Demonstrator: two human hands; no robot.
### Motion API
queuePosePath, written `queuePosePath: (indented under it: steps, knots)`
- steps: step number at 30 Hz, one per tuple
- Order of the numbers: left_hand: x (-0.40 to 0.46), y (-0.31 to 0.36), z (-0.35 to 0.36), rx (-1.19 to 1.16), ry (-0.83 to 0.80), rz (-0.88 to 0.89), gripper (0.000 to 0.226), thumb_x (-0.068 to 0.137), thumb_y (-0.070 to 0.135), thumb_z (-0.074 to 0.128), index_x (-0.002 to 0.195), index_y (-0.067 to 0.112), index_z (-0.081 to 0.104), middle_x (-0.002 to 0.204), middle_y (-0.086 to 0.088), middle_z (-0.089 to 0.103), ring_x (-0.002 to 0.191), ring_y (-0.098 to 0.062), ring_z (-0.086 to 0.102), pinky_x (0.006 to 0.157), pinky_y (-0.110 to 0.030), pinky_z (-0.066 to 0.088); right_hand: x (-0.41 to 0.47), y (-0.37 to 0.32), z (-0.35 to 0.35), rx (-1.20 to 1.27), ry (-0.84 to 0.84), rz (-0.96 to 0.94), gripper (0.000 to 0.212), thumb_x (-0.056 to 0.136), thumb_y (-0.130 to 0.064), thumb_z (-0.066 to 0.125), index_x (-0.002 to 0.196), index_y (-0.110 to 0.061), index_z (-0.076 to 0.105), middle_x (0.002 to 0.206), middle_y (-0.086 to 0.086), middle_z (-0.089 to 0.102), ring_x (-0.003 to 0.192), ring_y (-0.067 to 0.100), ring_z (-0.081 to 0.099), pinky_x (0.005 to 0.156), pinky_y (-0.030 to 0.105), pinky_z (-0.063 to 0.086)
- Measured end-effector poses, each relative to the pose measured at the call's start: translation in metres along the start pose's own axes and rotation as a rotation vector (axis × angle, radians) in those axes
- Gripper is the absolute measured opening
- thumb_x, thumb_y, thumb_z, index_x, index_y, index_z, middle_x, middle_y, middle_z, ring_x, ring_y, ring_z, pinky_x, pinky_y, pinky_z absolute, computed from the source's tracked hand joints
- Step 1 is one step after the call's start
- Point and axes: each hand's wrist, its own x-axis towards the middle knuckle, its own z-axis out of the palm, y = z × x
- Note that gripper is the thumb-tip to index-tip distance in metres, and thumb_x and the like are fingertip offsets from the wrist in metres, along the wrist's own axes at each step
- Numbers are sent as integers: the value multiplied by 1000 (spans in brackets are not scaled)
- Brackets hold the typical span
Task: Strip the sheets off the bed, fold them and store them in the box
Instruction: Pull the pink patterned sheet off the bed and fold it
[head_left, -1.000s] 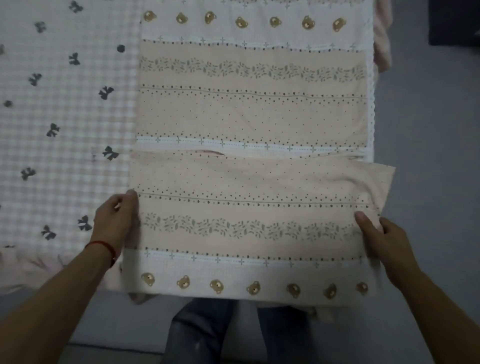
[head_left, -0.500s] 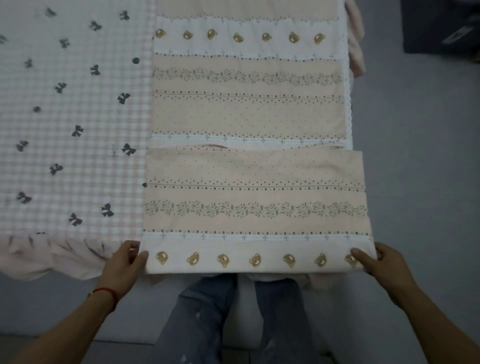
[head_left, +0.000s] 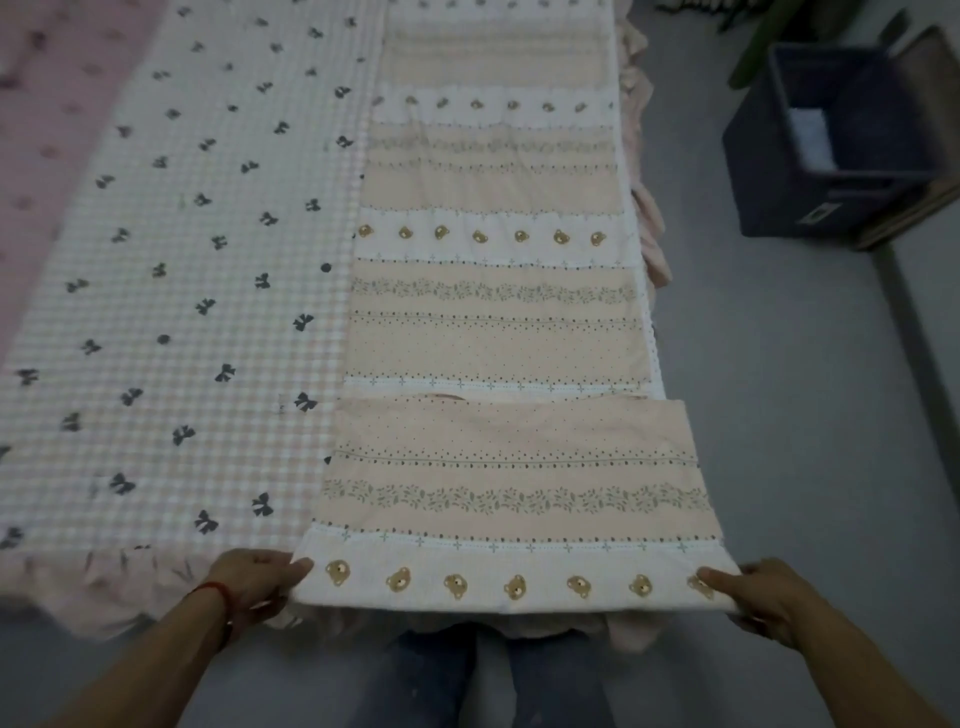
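Observation:
A long peach sheet (head_left: 493, 338) with bear and leaf stripes lies folded lengthwise along the right side of the bed. Its near end is folded over on itself into a flap (head_left: 514, 499) at the foot of the bed. My left hand (head_left: 254, 577) grips the flap's near left corner. My right hand (head_left: 763, 592) grips the near right corner. A dark blue box (head_left: 779, 176) stands open on the floor at the upper right, with something pale inside.
A checked sheet with dark bows (head_left: 182, 312) covers the bed to the left, with a pink cover (head_left: 47, 130) beyond it. Pink frill (head_left: 644, 208) hangs off the bed's right edge. Grey floor (head_left: 805, 415) runs along the right. My legs (head_left: 483, 680) stand at the bed's foot.
Both hands slid from the sides of the flap down to its near corners and pulled the flap flat and square. The view lifted, and the box came into sight.

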Motion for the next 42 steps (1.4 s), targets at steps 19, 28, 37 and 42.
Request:
queuePosePath:
  steps: [19, 28, 37, 42]
  knots:
    - [-37, 253, -35, -628, -250, 324, 26, 100, 8, 45, 91, -4, 65, 58, -4, 51, 43, -9, 53, 42, -15, 46, -31, -268, -64, 634, -86, -381, 5, 97, -14, 64, 95, -13, 68, 90, 7, 63, 72, 11, 54, 42, 12, 47]
    - [103, 377, 42, -653, -160, 370, 16, 99, 0, 42, 97, -8, 55, 101, -20, 62, 92, -29, 66, 60, -26, 61, 96, -397, -29, 757, -219, -431, 23, 97, -28, 63, 101, -5, 65, 98, 14, 70, 68, 17, 75, 67, 30, 64]
    - [191, 324, 109, 260, 524, 752, 29, 94, 28, 67, 119, 14, 64, 102, -6, 66, 91, -27, 60, 84, -37, 48, 187, -342, 47, -46, 405, -848, 59, 94, -42, 67, 144, -20, 47, 128, 7, 60, 111, 29, 60, 94, 45, 50]
    - [187, 332, 104, 287, 559, 743, 24, 93, 37, 64, 96, 13, 62, 88, -4, 65, 82, -28, 60, 71, -36, 44, 178, -343, 55, 69, 369, -744, 58, 95, -53, 61, 137, -13, 56, 122, 13, 68, 105, 34, 65, 90, 43, 52]
